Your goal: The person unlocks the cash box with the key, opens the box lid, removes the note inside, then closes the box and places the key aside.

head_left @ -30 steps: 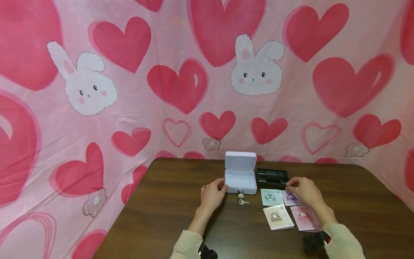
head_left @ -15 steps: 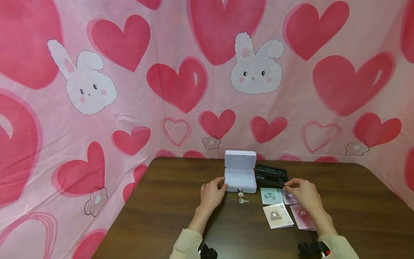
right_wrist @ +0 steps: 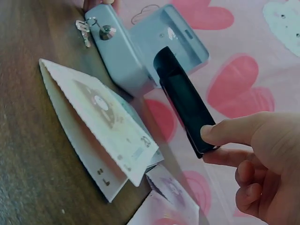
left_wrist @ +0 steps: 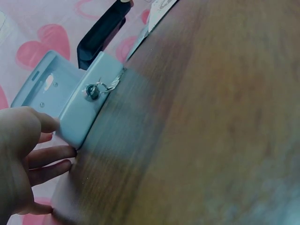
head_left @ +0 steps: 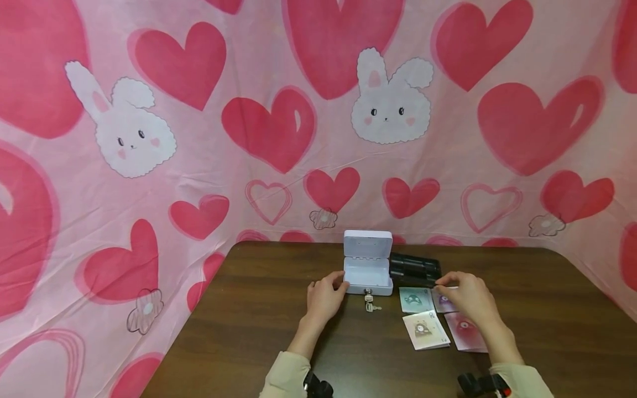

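An open white cash box point(head_left: 369, 284) sits toward the table's back with its lid point(head_left: 367, 244) up and keys point(head_left: 370, 303) hanging from its front lock. My left hand point(head_left: 325, 298) touches the box's left side near the front corner, fingers fairly straight in the left wrist view. With thumb and forefinger, my right hand point(head_left: 471, 297) pinches one end of a black coin tray point(head_left: 414, 268). The tray tilts just right of the box, its far end close to the box's right side. The right wrist view shows the remaining right fingers point(right_wrist: 249, 192) curled in.
Several folded play banknotes lie below the tray: a green one point(head_left: 416, 299), a cream one point(head_left: 425, 330), a purple one point(head_left: 442, 301) and a pink one point(head_left: 465, 331). My right forearm partly covers the pink note. A pink heart-patterned cloth point(head_left: 278, 221) hangs behind the brown table point(head_left: 239, 309).
My right hand has shifted slightly left with the coin tray, whose left end has come closer to the box and tilted. My left hand stays at the box's left side.
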The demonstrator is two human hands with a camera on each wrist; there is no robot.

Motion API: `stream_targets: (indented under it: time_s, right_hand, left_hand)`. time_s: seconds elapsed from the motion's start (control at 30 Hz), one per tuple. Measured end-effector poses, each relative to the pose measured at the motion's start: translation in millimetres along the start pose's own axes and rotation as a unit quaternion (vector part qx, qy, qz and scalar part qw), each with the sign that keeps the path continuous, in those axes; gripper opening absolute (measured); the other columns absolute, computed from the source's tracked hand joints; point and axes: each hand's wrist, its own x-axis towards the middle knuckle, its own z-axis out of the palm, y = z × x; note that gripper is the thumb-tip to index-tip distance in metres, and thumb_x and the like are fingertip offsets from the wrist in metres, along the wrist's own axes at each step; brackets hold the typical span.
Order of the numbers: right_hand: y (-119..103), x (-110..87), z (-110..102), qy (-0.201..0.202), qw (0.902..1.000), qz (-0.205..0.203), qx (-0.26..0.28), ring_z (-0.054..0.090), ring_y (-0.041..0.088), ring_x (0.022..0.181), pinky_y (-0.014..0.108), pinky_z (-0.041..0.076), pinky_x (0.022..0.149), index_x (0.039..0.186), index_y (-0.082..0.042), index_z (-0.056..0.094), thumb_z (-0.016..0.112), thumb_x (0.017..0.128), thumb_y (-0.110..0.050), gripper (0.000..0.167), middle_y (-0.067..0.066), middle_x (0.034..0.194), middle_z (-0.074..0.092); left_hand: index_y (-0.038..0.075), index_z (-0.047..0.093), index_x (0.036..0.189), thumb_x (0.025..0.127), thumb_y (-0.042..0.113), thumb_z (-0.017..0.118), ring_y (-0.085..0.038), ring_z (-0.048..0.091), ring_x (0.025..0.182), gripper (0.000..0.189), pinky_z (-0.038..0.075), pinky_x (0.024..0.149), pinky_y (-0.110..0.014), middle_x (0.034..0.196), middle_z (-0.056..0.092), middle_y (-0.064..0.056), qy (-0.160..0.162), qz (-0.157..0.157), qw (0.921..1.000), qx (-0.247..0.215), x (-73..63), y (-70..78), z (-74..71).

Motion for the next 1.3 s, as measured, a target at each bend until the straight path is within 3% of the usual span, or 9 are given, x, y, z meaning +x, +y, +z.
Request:
stream_targets:
  time_s: [0.33,0.47,0.73,1.03,1.3]
  right_hand:
    - [-15,-2.4,0,-0.036,0.9993,-0.010,0.003,0.065,0.033,0.092,0.053,0.051,0.074,0.093,-0.014,0.077,0.074,0.087,-0.029,0.016,0.020,0.107,0.072]
    - [-28,-0.9,8,-0.032,0.9991,-0.027,0.004,0.065,0.035,0.095,0.054,0.052,0.075,0.092,-0.016,0.077,0.075,0.086,-0.026,0.012,0.018,0.107,0.072]
    - [-48,1.9,26,-0.005,0.9986,-0.053,0.004,0.068,0.035,0.096,0.052,0.053,0.075,0.090,-0.017,0.077,0.075,0.085,-0.023,0.008,0.012,0.102,0.074]
    - [-51,6.3,51,0.057,0.9931,-0.101,0.021,0.071,0.034,0.092,0.048,0.053,0.074,0.086,-0.015,0.077,0.078,0.082,-0.017,0.005,0.007,0.093,0.075]
    - [-62,11.7,65,0.057,0.9939,-0.091,0.026,0.070,0.034,0.093,0.050,0.053,0.075,0.086,-0.016,0.078,0.078,0.082,-0.020,0.005,0.007,0.094,0.075]
  left_hand:
    - [0.016,0.070,0.124,0.094,0.031,0.066,-0.026,0.071,0.099,0.033,0.028,0.107,-0.069,0.101,0.077,-0.002,-0.003,0.006,0.9999,0.008,0.6,-1.0,-1.1]
    - [0.015,0.070,0.124,0.095,0.031,0.066,-0.027,0.071,0.098,0.034,0.028,0.107,-0.069,0.100,0.077,-0.003,-0.003,0.003,1.0000,0.008,2.1,-1.1,-3.4]
    - [0.014,0.069,0.124,0.095,0.029,0.065,-0.030,0.070,0.100,0.033,0.026,0.108,-0.070,0.105,0.076,-0.006,-0.007,0.003,1.0000,-0.002,2.9,-0.5,-7.2]
    - [0.015,0.069,0.126,0.096,0.030,0.064,-0.026,0.070,0.099,0.034,0.025,0.110,-0.069,0.103,0.076,-0.005,-0.014,-0.001,0.9999,-0.005,2.3,1.4,-6.7]
    - [0.015,0.070,0.124,0.095,0.030,0.064,-0.027,0.071,0.102,0.034,0.027,0.109,-0.068,0.104,0.077,-0.004,-0.007,-0.004,0.9999,0.011,0.8,2.0,-3.7]
